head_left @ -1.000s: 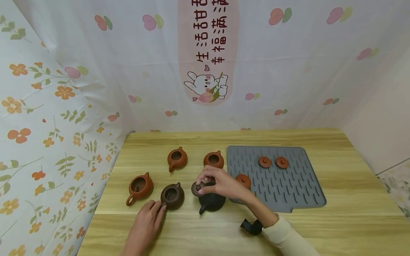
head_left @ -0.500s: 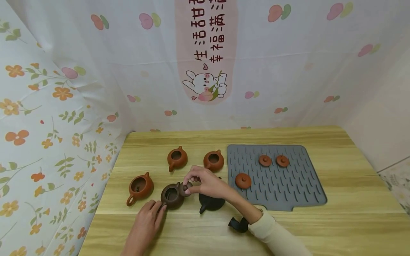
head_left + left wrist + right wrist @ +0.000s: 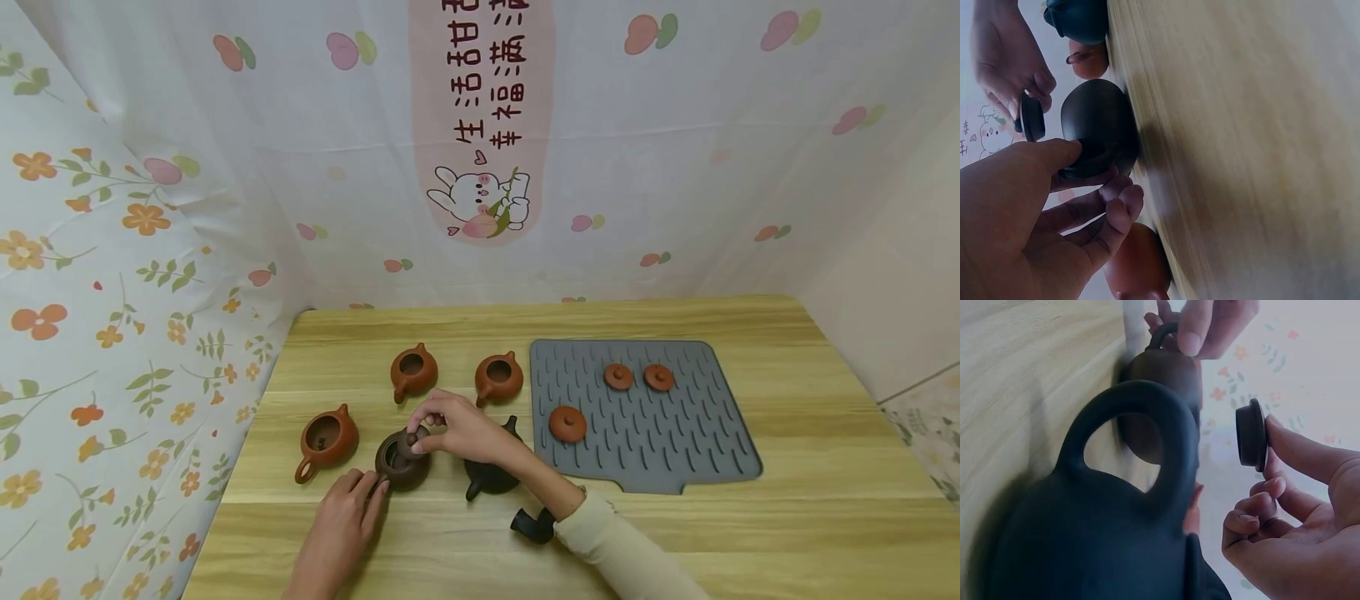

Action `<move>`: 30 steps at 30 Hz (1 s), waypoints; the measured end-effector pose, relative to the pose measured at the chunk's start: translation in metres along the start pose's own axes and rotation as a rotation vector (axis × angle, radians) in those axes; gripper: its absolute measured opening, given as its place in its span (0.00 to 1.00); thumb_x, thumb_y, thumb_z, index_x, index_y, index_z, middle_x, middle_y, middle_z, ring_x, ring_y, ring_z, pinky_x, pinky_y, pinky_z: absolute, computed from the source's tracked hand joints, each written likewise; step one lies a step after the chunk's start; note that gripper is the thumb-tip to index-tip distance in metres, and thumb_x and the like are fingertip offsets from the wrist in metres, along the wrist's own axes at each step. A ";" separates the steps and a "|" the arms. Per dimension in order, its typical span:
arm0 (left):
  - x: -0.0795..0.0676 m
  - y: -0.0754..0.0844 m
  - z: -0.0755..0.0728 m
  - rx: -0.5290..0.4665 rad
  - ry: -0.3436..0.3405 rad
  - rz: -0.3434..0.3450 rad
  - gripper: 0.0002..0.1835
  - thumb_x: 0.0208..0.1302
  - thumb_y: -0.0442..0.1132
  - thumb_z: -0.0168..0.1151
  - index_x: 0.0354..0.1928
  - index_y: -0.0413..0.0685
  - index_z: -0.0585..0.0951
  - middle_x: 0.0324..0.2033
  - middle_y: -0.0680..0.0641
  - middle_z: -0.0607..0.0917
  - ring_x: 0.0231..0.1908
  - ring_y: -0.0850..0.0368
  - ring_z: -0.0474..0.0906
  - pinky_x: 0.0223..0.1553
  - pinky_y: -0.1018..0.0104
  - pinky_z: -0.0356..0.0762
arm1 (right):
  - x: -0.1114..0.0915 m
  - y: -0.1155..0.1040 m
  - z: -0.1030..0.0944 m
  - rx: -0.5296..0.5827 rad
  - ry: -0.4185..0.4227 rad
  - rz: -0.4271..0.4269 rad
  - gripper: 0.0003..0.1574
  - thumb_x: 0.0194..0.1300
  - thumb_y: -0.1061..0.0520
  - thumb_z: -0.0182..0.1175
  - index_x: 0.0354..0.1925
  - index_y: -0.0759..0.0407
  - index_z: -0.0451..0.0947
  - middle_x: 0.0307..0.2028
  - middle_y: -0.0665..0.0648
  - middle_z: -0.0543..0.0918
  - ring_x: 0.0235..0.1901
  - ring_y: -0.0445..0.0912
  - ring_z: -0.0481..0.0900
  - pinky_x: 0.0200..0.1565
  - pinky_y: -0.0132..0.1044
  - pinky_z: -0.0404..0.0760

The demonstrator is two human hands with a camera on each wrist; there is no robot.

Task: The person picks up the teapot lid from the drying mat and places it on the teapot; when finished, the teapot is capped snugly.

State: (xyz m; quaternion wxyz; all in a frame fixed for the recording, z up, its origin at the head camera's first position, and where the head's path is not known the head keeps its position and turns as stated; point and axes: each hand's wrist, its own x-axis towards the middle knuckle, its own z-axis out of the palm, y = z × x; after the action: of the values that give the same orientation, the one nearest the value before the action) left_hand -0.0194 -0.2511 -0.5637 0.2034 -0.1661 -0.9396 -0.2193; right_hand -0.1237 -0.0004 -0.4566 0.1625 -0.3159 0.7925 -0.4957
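My left hand [image 3: 343,518] pinches the handle of a dark brown teapot [image 3: 403,477], whose open mouth faces up on the table. Between thumb and fingertips, my right hand [image 3: 467,427] holds a dark brown lid [image 3: 411,446] by its knob. In the head view the lid overlaps the right part of that teapot's mouth. The right wrist view shows the lid [image 3: 1252,436] raised off the pot, apart from it. A black teapot [image 3: 491,477] stands under my right forearm, its top partly hidden.
Orange-brown lidless teapots stand at left [image 3: 330,439], and further back, a second teapot [image 3: 414,372] and a third teapot [image 3: 498,377]. A grey mat [image 3: 645,450] at right carries a larger lid [image 3: 567,424] and two smaller lids [image 3: 618,377]. A black curved piece [image 3: 532,526] lies beside my right sleeve.
My right hand has carried the dark brown lid leftward, from above the black teapot to over the brown teapot's mouth. My left hand has kept its place on the handle.
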 end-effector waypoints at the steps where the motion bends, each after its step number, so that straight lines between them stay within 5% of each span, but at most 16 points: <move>1: 0.001 0.001 -0.001 0.001 -0.008 -0.005 0.07 0.78 0.43 0.70 0.39 0.51 0.85 0.31 0.56 0.79 0.31 0.60 0.76 0.31 0.59 0.77 | 0.001 0.001 0.001 -0.006 0.001 -0.001 0.10 0.69 0.59 0.78 0.46 0.58 0.89 0.41 0.51 0.79 0.43 0.49 0.74 0.50 0.34 0.76; 5: 0.008 0.012 -0.011 0.013 -0.001 0.010 0.08 0.77 0.42 0.71 0.37 0.49 0.84 0.29 0.55 0.78 0.29 0.60 0.74 0.29 0.58 0.75 | 0.004 0.002 0.006 -0.019 -0.004 0.000 0.10 0.68 0.59 0.79 0.46 0.58 0.89 0.41 0.52 0.78 0.42 0.41 0.73 0.50 0.32 0.75; 12: 0.018 0.035 -0.032 0.040 -0.015 0.012 0.07 0.71 0.36 0.74 0.36 0.46 0.85 0.28 0.54 0.77 0.29 0.59 0.74 0.29 0.57 0.76 | 0.008 0.006 0.013 -0.018 -0.015 0.010 0.10 0.68 0.60 0.79 0.45 0.58 0.89 0.41 0.54 0.78 0.42 0.48 0.74 0.48 0.31 0.74; 17: 0.018 0.036 -0.032 0.038 -0.007 0.013 0.07 0.72 0.36 0.74 0.35 0.45 0.84 0.28 0.54 0.77 0.28 0.59 0.73 0.29 0.58 0.75 | 0.009 0.009 0.016 -0.010 -0.015 0.016 0.10 0.67 0.60 0.79 0.44 0.59 0.89 0.40 0.52 0.77 0.40 0.44 0.73 0.46 0.31 0.73; 22: 0.015 0.028 -0.025 0.025 0.012 0.026 0.10 0.77 0.40 0.70 0.35 0.46 0.84 0.28 0.54 0.77 0.28 0.59 0.73 0.28 0.57 0.75 | 0.012 0.010 0.019 -0.012 -0.012 0.019 0.09 0.67 0.60 0.79 0.44 0.58 0.89 0.40 0.52 0.78 0.39 0.41 0.72 0.46 0.30 0.73; 30: -0.002 -0.006 0.005 0.028 0.004 0.023 0.13 0.83 0.49 0.65 0.38 0.51 0.86 0.29 0.56 0.78 0.28 0.62 0.73 0.28 0.61 0.73 | 0.015 0.010 0.024 -0.021 -0.022 0.013 0.10 0.67 0.60 0.79 0.44 0.58 0.89 0.43 0.51 0.80 0.41 0.43 0.74 0.47 0.30 0.74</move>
State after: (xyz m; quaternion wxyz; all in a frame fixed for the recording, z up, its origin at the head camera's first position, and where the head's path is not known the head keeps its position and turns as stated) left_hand -0.0218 -0.2538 -0.5710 0.2100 -0.1738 -0.9402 -0.2040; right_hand -0.1245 -0.0232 -0.4751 0.1711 -0.3180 0.7979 -0.4827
